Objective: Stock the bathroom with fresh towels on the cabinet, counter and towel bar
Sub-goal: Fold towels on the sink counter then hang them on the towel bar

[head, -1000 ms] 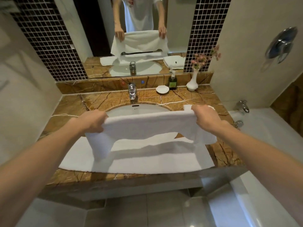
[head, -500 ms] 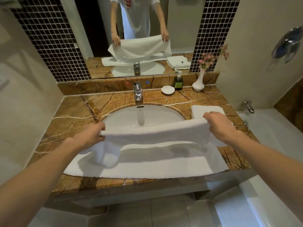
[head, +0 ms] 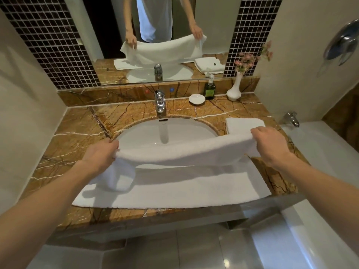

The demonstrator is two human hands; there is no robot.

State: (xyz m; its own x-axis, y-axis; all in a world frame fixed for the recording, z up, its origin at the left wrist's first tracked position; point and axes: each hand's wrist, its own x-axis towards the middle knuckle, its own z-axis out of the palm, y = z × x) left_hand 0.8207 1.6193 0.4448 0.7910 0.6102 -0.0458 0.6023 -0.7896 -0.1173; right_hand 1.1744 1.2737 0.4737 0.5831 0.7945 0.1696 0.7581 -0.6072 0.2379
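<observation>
Found left hand (head: pixel 101 154) and right hand (head: pixel 270 144) well apart, each clamped on white towel (head: pixel 184 152). Noted lower half lying along counter (head: pixel 77 133) front edge, upper fold lifted beside basin (head: pixel 167 133). Judged likely faults: slack middle dipping into basin; uneven pull skewing fold or dragging towel off edge.

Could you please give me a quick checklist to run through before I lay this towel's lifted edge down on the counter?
1. Grip of the left hand on the towel: ok, fingers curl round its left end.
2. Grip of the right hand: ok, it holds the right end.
3. Lower half flat on the counter: ok.
4. Left end neat: not ok, a bunched fold hangs under the left hand.
5. Lifted edge clear of the folded towel beside the sink: cannot tell, the right hand covers that spot.
</observation>
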